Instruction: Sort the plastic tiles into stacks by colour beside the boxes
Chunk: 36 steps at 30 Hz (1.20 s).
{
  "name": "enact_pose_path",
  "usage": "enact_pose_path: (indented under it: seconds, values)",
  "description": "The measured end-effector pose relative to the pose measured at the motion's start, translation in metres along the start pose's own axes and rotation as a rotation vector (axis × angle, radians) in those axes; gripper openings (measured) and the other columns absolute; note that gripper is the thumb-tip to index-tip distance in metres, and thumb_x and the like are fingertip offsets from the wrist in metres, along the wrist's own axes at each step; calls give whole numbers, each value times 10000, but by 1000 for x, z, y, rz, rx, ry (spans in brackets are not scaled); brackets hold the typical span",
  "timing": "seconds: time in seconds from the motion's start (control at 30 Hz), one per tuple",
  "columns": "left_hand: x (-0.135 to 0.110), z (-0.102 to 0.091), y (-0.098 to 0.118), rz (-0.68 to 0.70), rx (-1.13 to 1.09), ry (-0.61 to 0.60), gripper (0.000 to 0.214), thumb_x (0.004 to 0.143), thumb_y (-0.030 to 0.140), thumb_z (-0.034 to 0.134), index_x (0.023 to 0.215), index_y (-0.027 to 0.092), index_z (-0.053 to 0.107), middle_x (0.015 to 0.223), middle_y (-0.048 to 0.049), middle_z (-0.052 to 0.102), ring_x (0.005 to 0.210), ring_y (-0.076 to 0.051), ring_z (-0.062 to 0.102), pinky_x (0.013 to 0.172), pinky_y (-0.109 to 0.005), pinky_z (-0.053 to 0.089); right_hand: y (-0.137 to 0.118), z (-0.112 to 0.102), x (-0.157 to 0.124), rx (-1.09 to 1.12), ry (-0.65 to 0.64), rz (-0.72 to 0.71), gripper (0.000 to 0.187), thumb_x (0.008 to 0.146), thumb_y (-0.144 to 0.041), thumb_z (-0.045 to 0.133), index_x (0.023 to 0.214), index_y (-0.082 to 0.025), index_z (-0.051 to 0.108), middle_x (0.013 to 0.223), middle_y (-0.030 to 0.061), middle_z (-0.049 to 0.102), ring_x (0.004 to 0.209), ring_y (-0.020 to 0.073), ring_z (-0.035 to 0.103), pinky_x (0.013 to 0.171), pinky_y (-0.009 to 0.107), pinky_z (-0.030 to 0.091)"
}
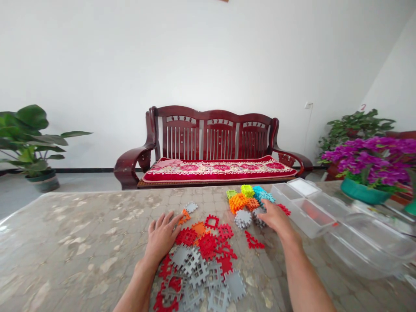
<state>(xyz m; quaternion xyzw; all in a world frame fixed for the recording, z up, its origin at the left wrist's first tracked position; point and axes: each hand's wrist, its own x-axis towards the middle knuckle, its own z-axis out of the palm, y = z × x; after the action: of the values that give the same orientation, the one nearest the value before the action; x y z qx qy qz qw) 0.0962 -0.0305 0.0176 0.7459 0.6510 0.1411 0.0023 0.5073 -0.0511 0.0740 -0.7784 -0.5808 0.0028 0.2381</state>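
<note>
My left hand (163, 235) lies on the table with its fingers spread, at the left edge of a loose spread of interlocking plastic tiles. Its fingertips are beside an orange tile (185, 216), and nothing shows in its grasp. Red tiles (208, 245) and grey tiles (234, 284) overlap in the spread. My right hand (275, 216) is at the sorted piles, thumb and index finger around some grey tiles (258, 218); its other fingers are hidden. Close by are a grey stack (243, 219), an orange pile (238, 203), blue tiles (262, 194) and yellow-green tiles (247, 190).
Clear plastic boxes (313, 219) stand on the right, with a large clear container (370, 247) nearer me. A teal pot (362, 192) of purple flowers is behind them. A single red triangle tile (253, 241) lies between the spread and my right forearm. Beyond the table stands a wooden bench (216, 134).
</note>
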Motion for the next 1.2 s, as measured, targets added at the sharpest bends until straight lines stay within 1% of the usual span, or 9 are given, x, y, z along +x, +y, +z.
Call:
enact_pose_path:
  seconds: [0.13, 0.2, 0.3, 0.4, 0.57, 0.67, 0.83, 1.03, 1.2]
  values:
    - [0, -2, 2, -12, -1, -5, 429, 955, 358, 462, 1364, 429, 568, 1495, -21, 522, 1403, -300, 404, 1144, -534, 245, -35, -8, -3, 91, -9, -87, 417, 817, -247, 580, 1223, -189, 658, 1198, 118, 705, 1111, 268, 649, 949, 362, 474]
    - [-1, -4, 3, -18, -7, -10, 419, 954, 367, 467, 1353, 422, 580, 1492, -21, 526, 1402, -307, 406, 1145, -540, 243, -67, 1, -6, 250, -106, -170, 406, 829, -213, 556, 1221, -196, 660, 1177, 83, 717, 1060, 213, 670, 928, 309, 490]
    - [-1, -6, 3, -21, -29, -14, 408, 946, 364, 483, 1335, 410, 596, 1485, -22, 533, 1403, -314, 406, 1143, -552, 244, -124, 35, -12, 333, -273, -335, 405, 828, -166, 544, 1209, -213, 670, 1203, 50, 712, 1068, 183, 663, 951, 288, 481]
    - [-1, -6, 2, -28, -65, -8, 397, 934, 337, 496, 1308, 403, 610, 1466, -8, 553, 1399, -302, 409, 1145, -546, 244, -176, 73, -13, 194, -310, -475, 445, 872, -162, 514, 1306, -187, 607, 1320, 76, 651, 1225, 192, 580, 1046, 305, 414]
    - [-1, -5, 1, -39, -124, 2, 346, 905, 328, 507, 1225, 337, 640, 1465, -22, 550, 1397, -288, 405, 1154, -543, 218, -227, 111, -1, 100, -350, -567, 479, 851, -208, 609, 1329, -211, 582, 1391, 83, 598, 1298, 218, 512, 1088, 340, 360]
    - [-1, -6, 2, -56, -143, 5, 337, 885, 321, 519, 1199, 309, 641, 1464, -33, 549, 1400, -284, 399, 1160, -529, 210, -237, 119, 3, 26, -386, -589, 383, 824, -269, 670, 1200, -198, 659, 1284, 109, 663, 1243, 260, 549, 1044, 369, 399]
    - [-2, -6, 4, -60, -145, 14, 338, 883, 320, 516, 1199, 311, 634, 1449, -37, 560, 1400, -281, 394, 1154, -521, 210, -239, 122, -5, -37, -411, -616, 195, 884, -186, 568, 1014, -164, 711, 1123, 142, 722, 1156, 246, 614, 1071, 358, 372]
    - [-1, -5, 1, -40, -132, 18, 343, 897, 323, 498, 1217, 309, 621, 1458, -30, 555, 1394, -280, 410, 1149, -516, 220, -223, 109, -4, 13, -342, -466, 387, 903, -116, 449, 1241, -164, 632, 1092, 140, 739, 1062, 236, 678, 933, 318, 480]
    - [-1, -5, -1, -22, -118, 25, 361, 910, 334, 486, 1246, 303, 613, 1455, -40, 561, 1381, -272, 430, 1149, -505, 233, -173, 73, -9, 147, -210, -329, 505, 915, -154, 350, 1372, -208, 556, 1315, 54, 660, 1189, 170, 617, 988, 270, 477]
